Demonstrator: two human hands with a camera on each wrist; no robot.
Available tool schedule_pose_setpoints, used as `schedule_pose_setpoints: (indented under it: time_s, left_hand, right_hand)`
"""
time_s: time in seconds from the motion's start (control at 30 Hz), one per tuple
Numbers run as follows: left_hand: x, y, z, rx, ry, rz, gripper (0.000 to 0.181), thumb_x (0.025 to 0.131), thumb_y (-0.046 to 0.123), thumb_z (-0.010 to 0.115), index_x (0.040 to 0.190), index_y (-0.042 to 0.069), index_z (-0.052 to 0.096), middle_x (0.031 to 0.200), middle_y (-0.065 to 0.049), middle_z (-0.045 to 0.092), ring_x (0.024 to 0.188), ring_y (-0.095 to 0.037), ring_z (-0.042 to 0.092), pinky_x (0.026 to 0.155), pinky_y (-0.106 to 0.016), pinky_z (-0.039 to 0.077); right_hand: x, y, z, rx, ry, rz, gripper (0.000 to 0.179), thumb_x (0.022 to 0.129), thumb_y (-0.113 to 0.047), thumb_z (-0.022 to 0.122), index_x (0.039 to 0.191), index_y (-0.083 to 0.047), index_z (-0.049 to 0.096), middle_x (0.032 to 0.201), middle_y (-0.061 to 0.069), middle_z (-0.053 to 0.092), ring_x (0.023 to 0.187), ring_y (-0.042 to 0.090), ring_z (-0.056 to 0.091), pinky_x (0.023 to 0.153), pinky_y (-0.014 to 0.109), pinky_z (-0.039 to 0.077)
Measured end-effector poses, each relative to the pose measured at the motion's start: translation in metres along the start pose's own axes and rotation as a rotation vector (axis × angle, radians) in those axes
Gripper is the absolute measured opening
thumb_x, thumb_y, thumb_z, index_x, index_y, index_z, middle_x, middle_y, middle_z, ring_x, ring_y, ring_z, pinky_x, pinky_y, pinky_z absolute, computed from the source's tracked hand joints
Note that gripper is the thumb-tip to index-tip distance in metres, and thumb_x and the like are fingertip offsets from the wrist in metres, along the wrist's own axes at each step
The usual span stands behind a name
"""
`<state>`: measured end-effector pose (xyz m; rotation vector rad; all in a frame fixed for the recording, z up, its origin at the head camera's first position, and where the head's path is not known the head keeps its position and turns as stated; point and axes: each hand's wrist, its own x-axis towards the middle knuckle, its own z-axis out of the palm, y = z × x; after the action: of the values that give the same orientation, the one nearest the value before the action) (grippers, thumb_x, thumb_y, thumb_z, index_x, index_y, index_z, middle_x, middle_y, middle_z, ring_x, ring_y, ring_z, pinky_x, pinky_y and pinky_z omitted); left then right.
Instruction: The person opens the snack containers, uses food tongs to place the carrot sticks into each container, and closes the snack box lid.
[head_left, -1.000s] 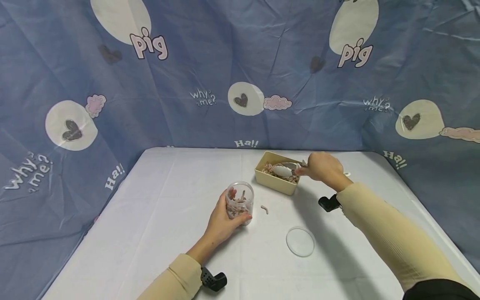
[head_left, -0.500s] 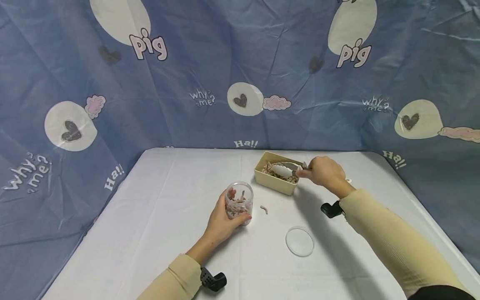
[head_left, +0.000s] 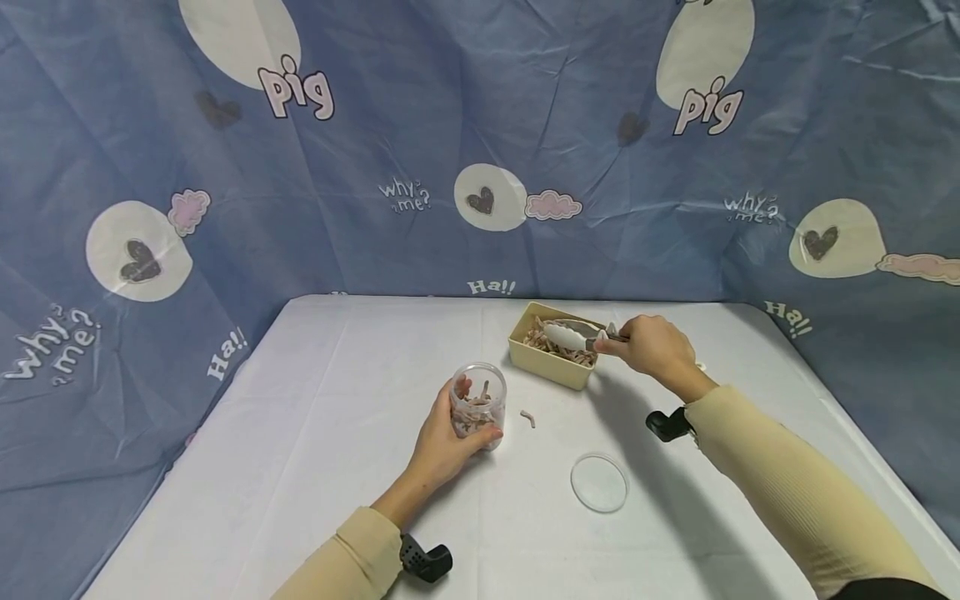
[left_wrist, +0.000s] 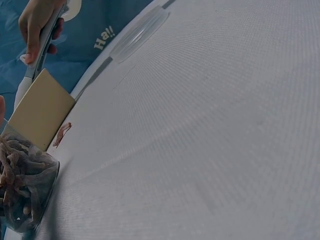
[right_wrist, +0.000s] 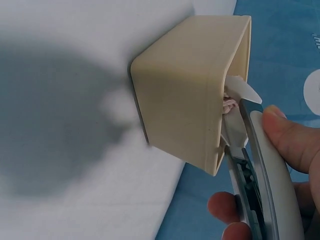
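My left hand (head_left: 438, 450) grips a clear jar (head_left: 480, 398) around its side, the thumb at the front. Small brown twisted pieces lie in the jar's lower part, seen close in the left wrist view (left_wrist: 25, 175). My right hand (head_left: 660, 350) holds kitchen tongs (right_wrist: 272, 180) with pale handles and white tips. Those tips reach through the open top of a yellow rectangular box (head_left: 543, 364), among more brown pieces (head_left: 538, 337). In the right wrist view a pinkish-brown bit (right_wrist: 229, 105) shows between the tips.
One loose brown piece (head_left: 528, 418) lies on the white-covered table (head_left: 360, 375) between jar and box. Nearer the front lies a clear round lid (head_left: 600, 483). A blue printed curtain (head_left: 405, 250) hangs behind the table.
My right hand has shifted slightly right and nearer, and the tongs' white tips sit a little higher in the box. The left hand and jar have stayed put.
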<state>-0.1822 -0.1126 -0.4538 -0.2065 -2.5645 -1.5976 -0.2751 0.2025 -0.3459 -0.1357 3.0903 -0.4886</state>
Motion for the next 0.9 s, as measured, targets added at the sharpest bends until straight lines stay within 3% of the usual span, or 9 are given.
schedule_pose_setpoints:
  time_s: [0.1,0.37,0.6,0.9]
  left_hand:
    - [0.0001,-0.0001,-0.0001,0.000,0.001,-0.001,0.097,0.079,0.036,0.083,0.154,0.014,0.026,0.153,-0.007,0.044,0.141,-0.029,0.043,0.117,-0.053,0.032]
    - [-0.0001,0.0003,-0.0003,-0.008,0.000,-0.004,0.096,0.079,0.036,0.083,0.154,0.014,0.026,0.153,-0.006,0.044,0.141,-0.029,0.043,0.117,-0.053,0.032]
    - [-0.0002,0.0005,-0.0001,-0.010,0.000,0.000,0.096,0.079,0.036,0.083,0.153,0.014,0.027,0.153,-0.007,0.044,0.141,-0.029,0.042,0.117,-0.053,0.031]
    - [-0.0012,0.0015,-0.0006,-0.006,-0.003,-0.009,0.097,0.079,0.036,0.083,0.154,0.013,0.025,0.153,-0.008,0.044,0.141,-0.030,0.043,0.117,-0.054,0.032]
  right_hand:
    - [-0.0004,0.0014,0.0004,0.010,0.015,0.004,0.045,0.085,-0.061,0.066,0.092,-0.018,0.078,0.087,0.007,0.073,0.073,0.023,0.062,0.047,0.033,0.042]
    - [-0.0003,0.0041,0.0004,0.012,0.054,-0.006,0.045,0.084,-0.061,0.067,0.089,-0.018,0.077,0.088,0.008,0.074,0.076,0.025,0.065,0.047,0.033,0.043]
    - [-0.0014,0.0040,-0.0005,0.022,0.078,-0.017,0.043,0.083,-0.062,0.068,0.078,-0.019,0.073,0.078,0.003,0.070,0.071,0.023,0.062,0.047,0.033,0.041]
    - [-0.0050,0.0001,-0.0028,0.035,0.105,-0.023,0.044,0.082,-0.062,0.069,0.075,-0.018,0.071,0.074,0.003,0.067,0.067,0.022,0.060,0.046,0.033,0.040]
